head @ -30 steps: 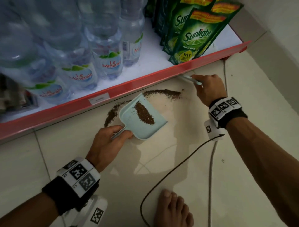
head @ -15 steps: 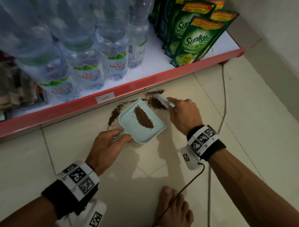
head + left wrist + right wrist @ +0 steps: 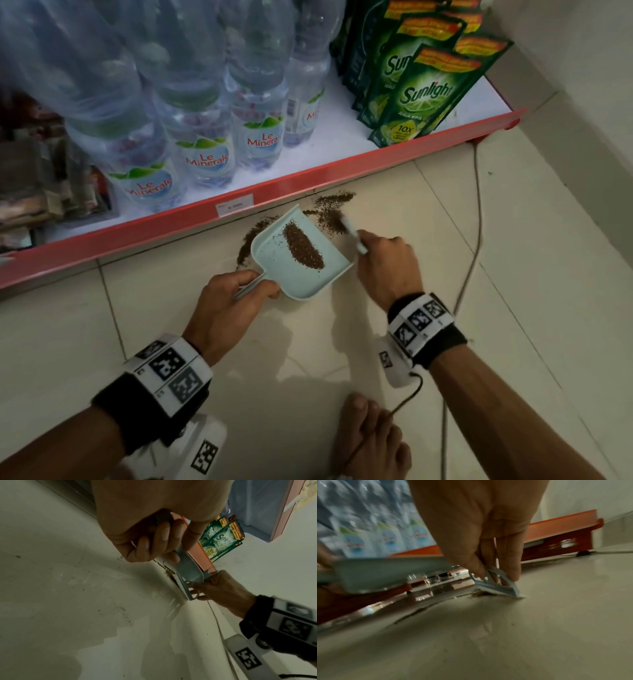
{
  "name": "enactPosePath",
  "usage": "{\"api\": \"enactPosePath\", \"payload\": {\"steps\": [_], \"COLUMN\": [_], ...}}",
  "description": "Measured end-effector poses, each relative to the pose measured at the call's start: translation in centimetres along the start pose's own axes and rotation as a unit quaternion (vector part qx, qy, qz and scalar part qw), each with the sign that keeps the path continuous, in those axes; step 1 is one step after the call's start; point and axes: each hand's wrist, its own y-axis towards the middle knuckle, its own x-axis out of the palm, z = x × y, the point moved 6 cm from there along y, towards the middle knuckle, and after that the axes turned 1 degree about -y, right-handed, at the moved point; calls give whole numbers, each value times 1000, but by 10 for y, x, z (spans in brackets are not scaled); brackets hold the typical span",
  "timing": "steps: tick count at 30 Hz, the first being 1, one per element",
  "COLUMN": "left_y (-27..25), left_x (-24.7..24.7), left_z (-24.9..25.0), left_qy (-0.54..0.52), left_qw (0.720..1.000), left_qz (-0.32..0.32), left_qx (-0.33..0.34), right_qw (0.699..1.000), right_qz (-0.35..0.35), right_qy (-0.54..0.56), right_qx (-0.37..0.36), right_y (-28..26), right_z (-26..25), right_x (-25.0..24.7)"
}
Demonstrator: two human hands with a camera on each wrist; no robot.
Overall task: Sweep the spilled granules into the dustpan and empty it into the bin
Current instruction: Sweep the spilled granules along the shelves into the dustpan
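Observation:
A pale blue dustpan [image 3: 274, 263] rests on the tiled floor below a red shelf edge, with a brown heap of granules [image 3: 303, 246] inside it. My left hand [image 3: 233, 301] grips its handle [image 3: 178, 553]. More brown granules [image 3: 334, 205] lie on the floor beyond the pan's mouth and along its left side [image 3: 250, 236]. My right hand [image 3: 383, 260] pinches a small pale brush [image 3: 352, 234] by its loop handle [image 3: 496, 578], its bristles on the floor against a granule clump [image 3: 477, 594] just right of the pan. No bin is in view.
A low shelf with a red front edge [image 3: 308, 174] holds water bottles [image 3: 205, 150] and green soap pouches [image 3: 421, 89]. A cord [image 3: 476, 219] runs down the floor at the right, near the wall [image 3: 582, 85]. My bare foot [image 3: 370, 442] stands on the tiles below the hands.
My right hand has brought the brush from the shelf edge at the right to the pan's mouth, dragging granules with it. The left hand and dustpan have stayed put.

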Motion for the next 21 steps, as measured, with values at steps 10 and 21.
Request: {"api": "enactPosePath", "payload": {"steps": [10, 21], "left_y": [1, -3], "left_x": [-8, -35], "left_z": [-8, -19], "left_qy": [-8, -36], "left_qw": [1000, 997], "left_qz": [12, 40], "left_qx": [-20, -49], "right_qw": [985, 995], "right_qz": [87, 22], "right_qy": [-59, -1], "right_qx": [133, -102], "right_y": [101, 43], "right_z": [53, -35], "right_x": [-41, -7]}}
